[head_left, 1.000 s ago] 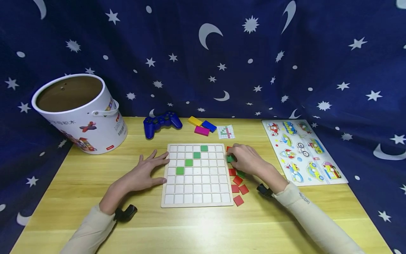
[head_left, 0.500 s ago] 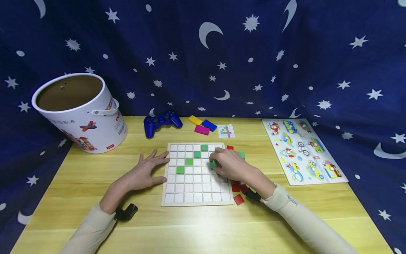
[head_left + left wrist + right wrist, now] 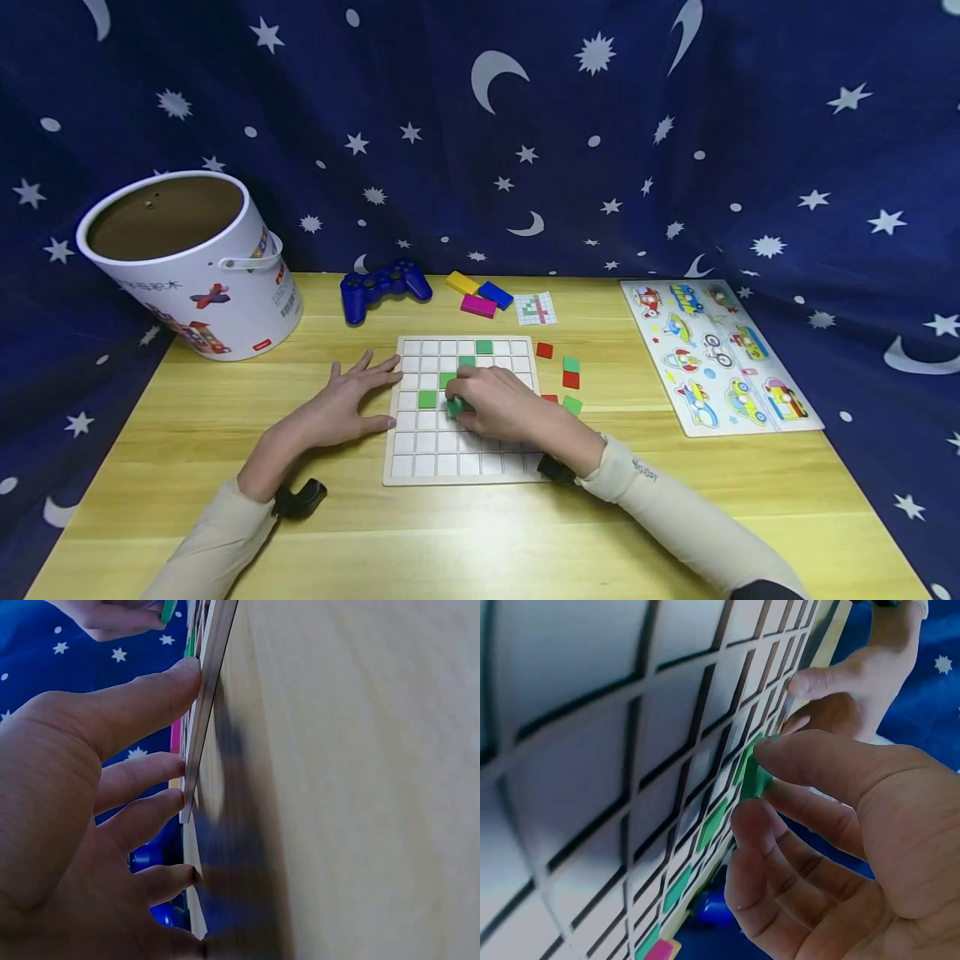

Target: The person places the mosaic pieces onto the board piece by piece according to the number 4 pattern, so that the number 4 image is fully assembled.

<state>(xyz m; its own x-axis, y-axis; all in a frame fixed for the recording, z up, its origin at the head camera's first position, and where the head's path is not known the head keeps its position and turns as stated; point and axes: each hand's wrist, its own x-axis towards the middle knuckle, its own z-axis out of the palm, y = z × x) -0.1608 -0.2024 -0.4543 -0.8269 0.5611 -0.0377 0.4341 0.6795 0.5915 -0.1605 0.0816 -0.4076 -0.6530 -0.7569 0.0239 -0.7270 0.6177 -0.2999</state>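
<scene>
A white gridded board [image 3: 465, 481] lies flat on the table, with several green tiles [image 3: 427, 399] set in its squares along a diagonal. My right hand [image 3: 498, 402] pinches a green square tile [image 3: 755, 778] between thumb and fingertips, over the board's left-middle squares. In the right wrist view the tile is held at an angle, partly covered by the fingers. At the board's left edge, my left hand [image 3: 341, 408] lies with fingers spread, its thumb and a forefinger touching the rim. The left wrist view shows the thumb [image 3: 161, 694] against the board's side.
Loose red tiles [image 3: 545, 351] and green tiles [image 3: 572, 365] lie right of the board. Behind it are a pattern card [image 3: 536, 309], coloured blocks [image 3: 478, 306] and a blue game controller [image 3: 385, 289]. A white bucket [image 3: 255, 312] stands left, a picture puzzle board [image 3: 697, 392] right.
From the loose tiles at the right, my right hand has carried a green tile leftward over the board. My left hand has stayed at the board's left edge.
</scene>
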